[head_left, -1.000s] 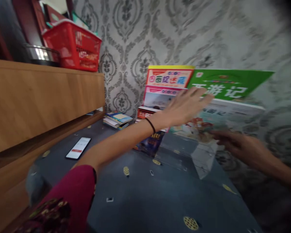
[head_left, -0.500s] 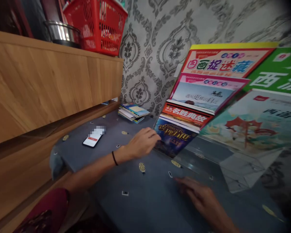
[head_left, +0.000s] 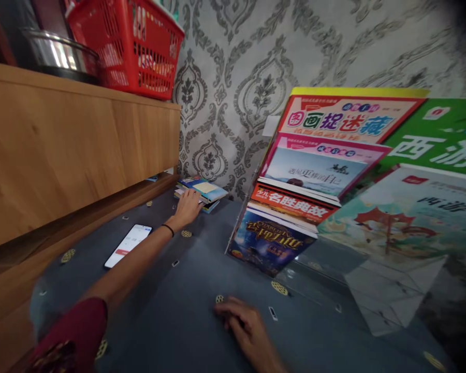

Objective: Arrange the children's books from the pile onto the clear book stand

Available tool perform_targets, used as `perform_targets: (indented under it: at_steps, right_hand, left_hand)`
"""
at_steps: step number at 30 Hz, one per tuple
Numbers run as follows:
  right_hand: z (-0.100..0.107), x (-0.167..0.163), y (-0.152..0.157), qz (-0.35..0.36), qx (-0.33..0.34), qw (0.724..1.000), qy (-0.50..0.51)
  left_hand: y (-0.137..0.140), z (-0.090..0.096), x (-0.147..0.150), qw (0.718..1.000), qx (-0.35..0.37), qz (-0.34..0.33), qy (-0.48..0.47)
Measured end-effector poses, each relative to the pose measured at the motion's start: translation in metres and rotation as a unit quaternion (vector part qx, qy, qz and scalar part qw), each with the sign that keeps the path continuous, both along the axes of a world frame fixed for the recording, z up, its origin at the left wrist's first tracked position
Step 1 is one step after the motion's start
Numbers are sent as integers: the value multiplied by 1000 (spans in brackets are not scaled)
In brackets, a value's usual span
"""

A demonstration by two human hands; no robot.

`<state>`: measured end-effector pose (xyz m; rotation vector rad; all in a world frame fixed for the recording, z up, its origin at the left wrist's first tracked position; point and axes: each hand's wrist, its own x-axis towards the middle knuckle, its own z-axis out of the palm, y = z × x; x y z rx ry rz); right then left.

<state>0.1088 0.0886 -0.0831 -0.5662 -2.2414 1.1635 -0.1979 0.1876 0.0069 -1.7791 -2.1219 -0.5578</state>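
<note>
My left hand (head_left: 187, 210), with a dark band at its wrist, reaches to a small stack of thin books (head_left: 207, 190) at the table's far left corner. Its fingertips lie over the near edge of the stack, fingers stretched out. Low over the table's front middle, my right hand (head_left: 248, 329) is loosely bent, its fingers a little apart and nothing in them. Between the hands and the wall, a dark blue book (head_left: 272, 241) stands in front of a red-orange book (head_left: 295, 203), a pink-edged book (head_left: 318, 166) and a yellow-topped book (head_left: 337, 116) in a tilted row.
A lit phone (head_left: 128, 244) lies on the grey-blue tablecloth (head_left: 171, 316) by my left forearm. Right of the row stand a green book (head_left: 423, 137), a pale illustrated book (head_left: 404, 207) and a clear plastic stand (head_left: 388, 295). A wooden cabinet (head_left: 81, 140) carries a red basket (head_left: 128, 49) and a metal pot (head_left: 62, 54).
My left hand has moved from beside the dark blue book leftward and away to the small stack. My right hand has shifted left. The view has turned slightly.
</note>
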Motion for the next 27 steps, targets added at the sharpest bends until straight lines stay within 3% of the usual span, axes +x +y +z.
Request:
perform_targets:
  at_steps: [7,12,20,27]
  right_hand:
    - [-13,9,9,17,-6,999,38]
    - [-18,15,11,5,8,1000,18]
    - [-6,12,13,12,43,999,12]
    - [12,4,7,18,22,1000,-10]
  left_hand:
    - [65,-4,10,999,-47,-9,24]
    - [81,-8,14,996,-86,3,32]
    - [64,4,11,992,-116,-11,54]
    - [21,-3,3,990,-107,-61,69]
